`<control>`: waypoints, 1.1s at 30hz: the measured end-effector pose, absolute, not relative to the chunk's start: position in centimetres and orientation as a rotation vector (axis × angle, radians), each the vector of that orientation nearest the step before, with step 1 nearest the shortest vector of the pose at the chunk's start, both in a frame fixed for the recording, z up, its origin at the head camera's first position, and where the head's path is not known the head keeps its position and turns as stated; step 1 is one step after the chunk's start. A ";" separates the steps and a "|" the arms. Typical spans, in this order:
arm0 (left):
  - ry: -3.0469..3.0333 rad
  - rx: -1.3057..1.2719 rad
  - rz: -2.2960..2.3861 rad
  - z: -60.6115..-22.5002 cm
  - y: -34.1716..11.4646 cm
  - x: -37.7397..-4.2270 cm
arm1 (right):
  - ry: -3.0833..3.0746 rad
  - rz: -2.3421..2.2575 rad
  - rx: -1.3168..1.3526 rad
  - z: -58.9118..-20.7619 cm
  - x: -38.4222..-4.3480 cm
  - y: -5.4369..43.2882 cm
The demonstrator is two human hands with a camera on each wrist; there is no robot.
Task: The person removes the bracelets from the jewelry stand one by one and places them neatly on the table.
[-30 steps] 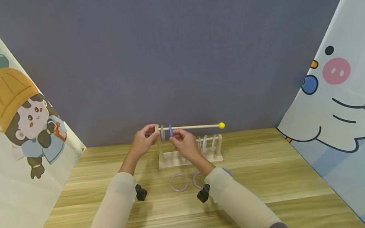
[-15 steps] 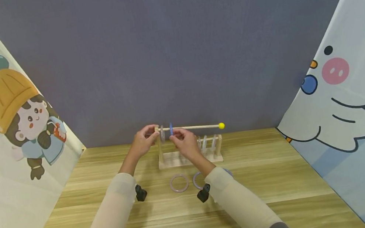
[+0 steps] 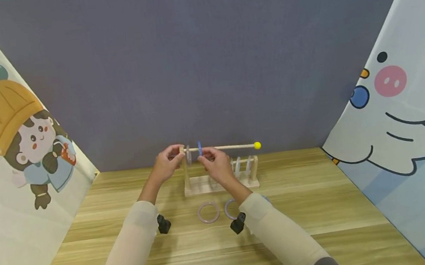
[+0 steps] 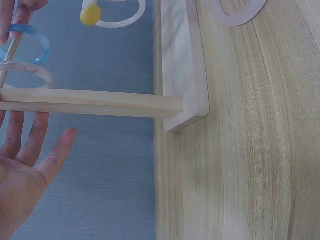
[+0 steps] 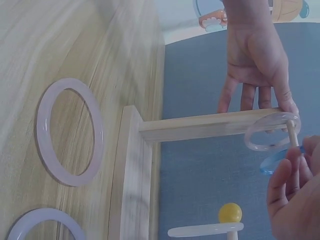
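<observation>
My left hand [image 3: 165, 165] grips the top of the left post [image 5: 215, 125] of a wooden bangle stand [image 3: 202, 185], thumb on one side and fingers behind it. A clear, pale bangle [image 3: 188, 155] hangs on the upper rod [image 3: 233, 147] close to that post. Just to its right, my right hand [image 3: 217, 165] pinches a blue bangle [image 3: 200, 148] between thumb and fingers. The rod passes through this bangle, as the left wrist view also shows. At the rod's right end sits a yellow ball [image 3: 257, 145].
Several white or clear bangles [image 3: 238, 165] hang on the stand's lower rod. On the table in front lie a pink bangle [image 3: 199, 214], a lavender bangle [image 3: 226, 209] and a bluish one [image 3: 267, 198] partly hidden by my right sleeve. A grey-blue panel [image 3: 205, 64] rises behind the stand.
The blue bangle has shifted very slightly right along the rod with my right hand. My left hand stays on the post.
</observation>
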State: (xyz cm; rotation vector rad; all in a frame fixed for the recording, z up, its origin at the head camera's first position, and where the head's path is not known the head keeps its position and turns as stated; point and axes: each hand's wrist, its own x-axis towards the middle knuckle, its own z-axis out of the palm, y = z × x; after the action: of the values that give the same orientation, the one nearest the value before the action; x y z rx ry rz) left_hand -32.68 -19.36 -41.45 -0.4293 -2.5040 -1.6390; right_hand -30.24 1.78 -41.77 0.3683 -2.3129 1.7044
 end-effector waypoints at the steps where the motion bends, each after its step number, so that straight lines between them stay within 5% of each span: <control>1: -2.507 -0.428 -1.637 -41.4 -19.4 -32.7 | -2.307 1.706 0.368 -41.8 -30.3 1.8; 33: -2.488 -0.451 -1.639 -41.8 -19.4 -33.1 | -2.247 1.825 0.314 -42.7 -30.5 5.3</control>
State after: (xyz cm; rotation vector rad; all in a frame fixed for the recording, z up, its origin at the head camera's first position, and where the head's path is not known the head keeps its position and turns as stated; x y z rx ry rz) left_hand -33.11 -19.35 -41.76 -0.4513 -2.4879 -1.6387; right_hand -30.52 5.28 -42.72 0.3139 -2.2467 1.8248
